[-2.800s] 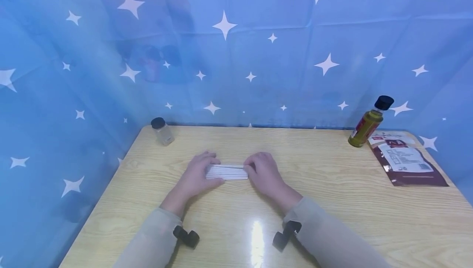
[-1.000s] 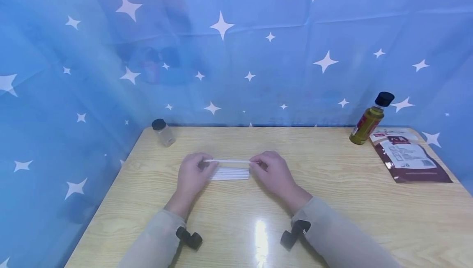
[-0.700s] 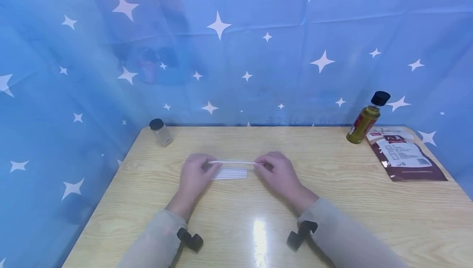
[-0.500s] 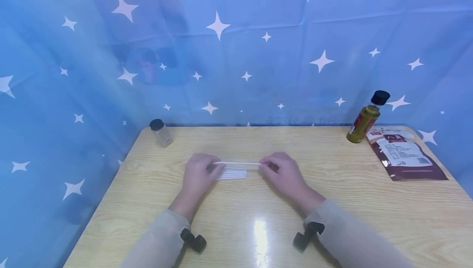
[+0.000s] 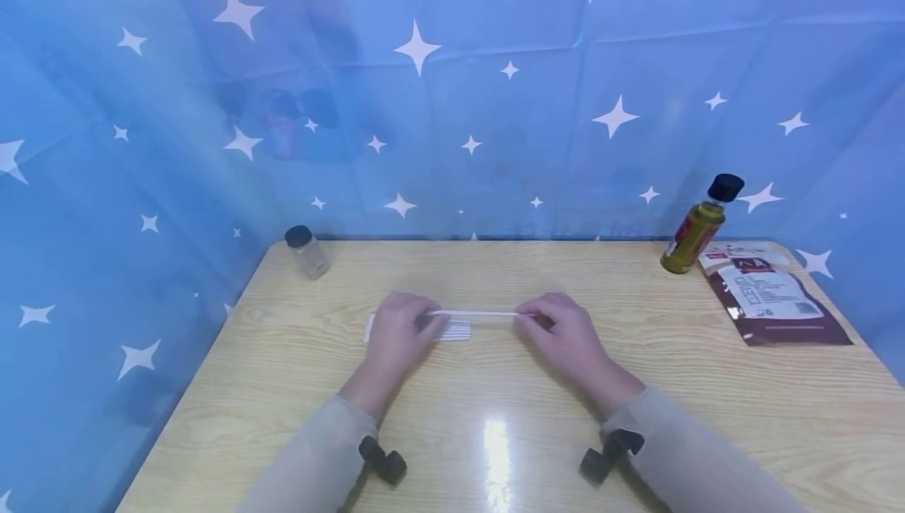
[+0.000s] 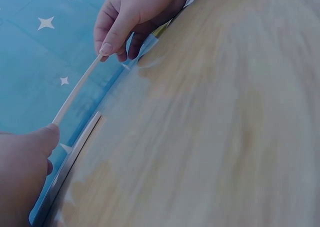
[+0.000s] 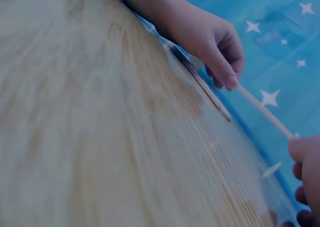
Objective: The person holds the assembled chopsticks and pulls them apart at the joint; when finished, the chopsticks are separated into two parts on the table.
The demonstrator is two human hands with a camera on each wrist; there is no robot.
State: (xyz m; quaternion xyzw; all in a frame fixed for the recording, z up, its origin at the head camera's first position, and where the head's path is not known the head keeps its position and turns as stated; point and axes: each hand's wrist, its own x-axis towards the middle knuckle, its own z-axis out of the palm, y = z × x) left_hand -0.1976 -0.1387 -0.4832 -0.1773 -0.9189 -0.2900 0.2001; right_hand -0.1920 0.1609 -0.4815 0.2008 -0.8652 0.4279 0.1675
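A thin white stick (image 5: 481, 313) is stretched level between my two hands, raised above the table. My left hand (image 5: 399, 332) pinches its left end between thumb and fingers, and my right hand (image 5: 566, 338) pinches the right end. In the left wrist view the stick (image 6: 77, 89) looks straight and plain, held clear of the tabletop. Beneath and behind my left hand lies a flat row of similar white sticks (image 5: 456, 331), side by side; the hand covers its middle. The right wrist view shows that row (image 7: 202, 84) edge-on.
A small clear jar with a black lid (image 5: 307, 252) stands at the back left of the wooden table (image 5: 452, 434). Toward the back right are a bottle of yellow-green liquid (image 5: 694, 234) and a brown-and-white packet (image 5: 774, 297). A blue starred curtain (image 5: 452, 104) hangs behind.
One stick has come up off the row, pinched by both hands. Holding it, both hands have moved to the right, uncovering the row's left end. The row stays on the table.
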